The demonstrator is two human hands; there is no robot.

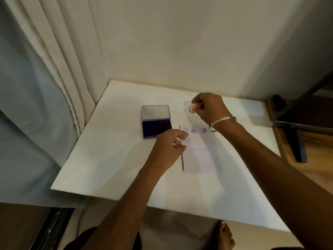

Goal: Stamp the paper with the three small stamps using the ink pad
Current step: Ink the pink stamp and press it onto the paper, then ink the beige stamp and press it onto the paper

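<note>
A white sheet of paper point(200, 156) lies on the white table point(111, 159), with several blue marks along its top: smiley faces and a solid blue heart. My left hand point(167, 148) rests on the paper's left edge, fingers curled and pressing it down. Above the paper's far end, my right hand point(210, 109) pinches a small pink stamp point(191, 108) in the air. The purple ink pad point(156, 130) sits open to the left of the paper, with its lid point(156, 112) standing up behind it. The other stamps are not visible.
A cream wall rises behind the table and curtains point(54, 69) hang at the left. A dark chair or stand leg point(299, 141) stands on the wooden floor at the right. My bare foot point(223, 235) shows below the table's near edge.
</note>
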